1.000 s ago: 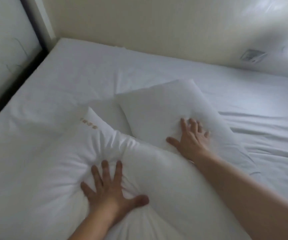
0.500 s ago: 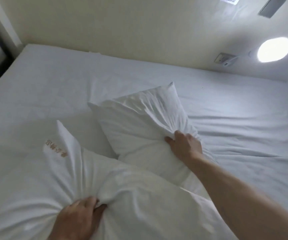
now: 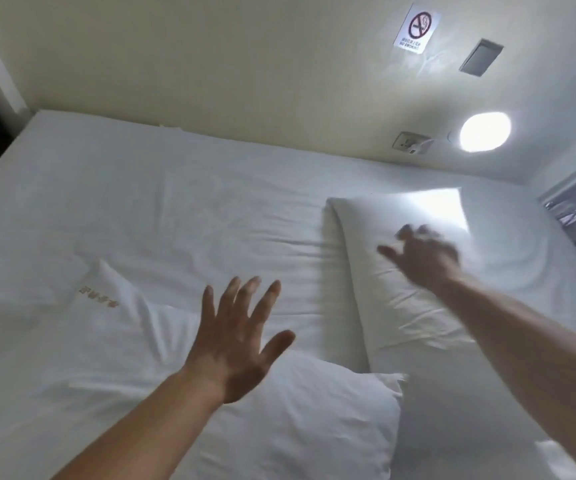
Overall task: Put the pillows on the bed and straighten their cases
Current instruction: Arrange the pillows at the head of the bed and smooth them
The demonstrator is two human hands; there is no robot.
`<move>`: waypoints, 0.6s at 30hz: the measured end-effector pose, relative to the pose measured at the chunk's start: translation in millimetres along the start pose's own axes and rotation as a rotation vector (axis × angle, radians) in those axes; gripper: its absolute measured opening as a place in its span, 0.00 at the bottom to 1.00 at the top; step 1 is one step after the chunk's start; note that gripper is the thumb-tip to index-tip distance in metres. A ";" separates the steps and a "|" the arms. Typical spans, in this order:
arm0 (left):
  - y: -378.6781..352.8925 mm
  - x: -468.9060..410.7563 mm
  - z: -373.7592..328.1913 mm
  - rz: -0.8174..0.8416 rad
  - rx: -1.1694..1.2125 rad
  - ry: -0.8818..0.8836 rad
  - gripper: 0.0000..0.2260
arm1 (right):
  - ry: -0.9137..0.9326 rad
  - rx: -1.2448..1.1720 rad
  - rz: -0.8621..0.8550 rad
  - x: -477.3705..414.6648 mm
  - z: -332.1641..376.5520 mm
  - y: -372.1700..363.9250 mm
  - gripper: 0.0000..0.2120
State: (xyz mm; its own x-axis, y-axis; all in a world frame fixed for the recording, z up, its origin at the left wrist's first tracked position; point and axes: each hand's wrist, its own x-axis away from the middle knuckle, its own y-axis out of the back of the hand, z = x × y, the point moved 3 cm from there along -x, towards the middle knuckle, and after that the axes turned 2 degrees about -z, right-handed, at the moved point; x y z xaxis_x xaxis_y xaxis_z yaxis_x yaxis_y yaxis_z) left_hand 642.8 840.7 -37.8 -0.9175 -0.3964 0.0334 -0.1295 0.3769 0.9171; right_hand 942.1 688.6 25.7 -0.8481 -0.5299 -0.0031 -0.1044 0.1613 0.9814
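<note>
Head view looks down on a bed (image 3: pixel 182 209) covered in a white sheet, set against a cream wall. Two white pillows lie on it. The far pillow (image 3: pixel 400 299) lies lengthwise on the right part of the bed, its far end lit brightly by a round wall lamp (image 3: pixel 485 132). The near pillow (image 3: pixel 279 420) lies across the lower middle, its case creased, with a loose flap of the case sticking out to the left that carries small gold lettering (image 3: pixel 98 296). One corner of the near pillow sits just beside the near end of the far pillow; whether they touch cannot be told.

The left hand (image 3: pixel 234 344) is spread wide above the near pillow, fingers apart, its grip released and holding nothing. The right hand (image 3: pixel 425 258) is over the far pillow and blurred; its fingers look spread with nothing grasped, and whether it touches the case cannot be told.

On the wall, a no-smoking sign (image 3: pixel 417 28) hangs beside a grey plate (image 3: pixel 481 57), and a socket (image 3: pixel 411 143) sits left of the lamp.
</note>
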 end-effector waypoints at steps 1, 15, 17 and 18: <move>-6.8 2.7 -0.4 0.029 -0.003 0.001 0.35 | 0.069 -0.082 0.071 16.3 26.9 -12.7 0.31; -67.2 104.9 123.0 0.598 -0.349 0.034 0.52 | 0.403 -0.226 0.449 206.8 255.4 -144.1 0.33; -62.8 104.7 117.3 0.479 -0.314 -0.019 0.27 | 0.423 -0.263 0.390 211.4 266.6 -135.5 0.21; -56.5 106.5 115.2 0.388 -0.306 -0.079 0.17 | 0.419 -0.305 0.382 212.1 267.6 -125.8 0.19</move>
State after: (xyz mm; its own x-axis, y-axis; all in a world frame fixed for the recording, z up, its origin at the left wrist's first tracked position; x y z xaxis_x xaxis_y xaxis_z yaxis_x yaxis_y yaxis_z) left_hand 509.0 873.7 -131.9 -0.9036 -0.2063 0.3755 0.3321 0.2166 0.9181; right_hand 636.3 778.7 -149.8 -0.5149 -0.7721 0.3726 0.3696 0.1923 0.9091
